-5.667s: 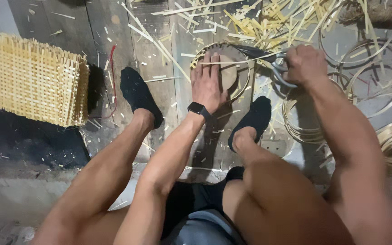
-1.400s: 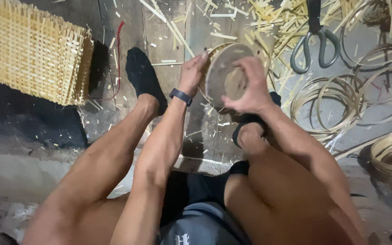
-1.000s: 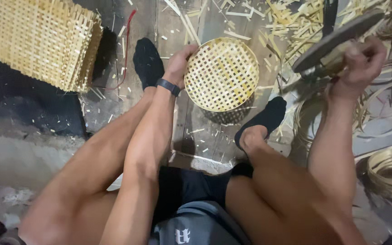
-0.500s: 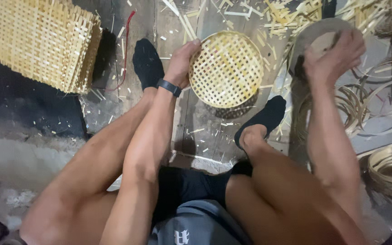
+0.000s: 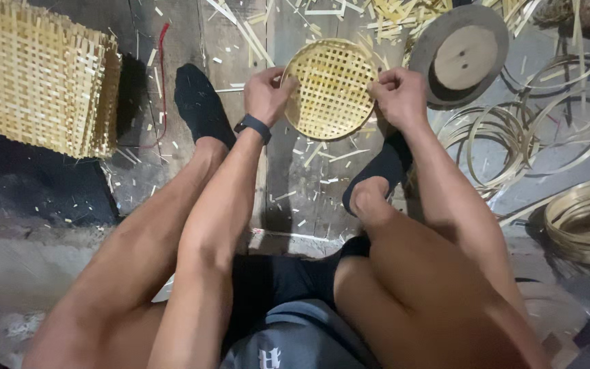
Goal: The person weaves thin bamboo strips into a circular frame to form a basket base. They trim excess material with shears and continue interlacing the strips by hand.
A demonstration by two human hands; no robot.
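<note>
A round woven bamboo tray is held just above the plank floor between the person's feet, the left hand with its grip closed on the tray's left rim and the right hand pinching the right rim. Just right of it, farther off, lies a round dark wooden disc, with coiled bamboo hoops beyond. A stack of square woven mats sits far left among scattered bamboo slivers.

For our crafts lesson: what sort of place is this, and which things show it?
Probably a bamboo-weaving floor workshop: both hands hold a round woven tray, a stack of woven mats lies left, coiled strips right.
</note>
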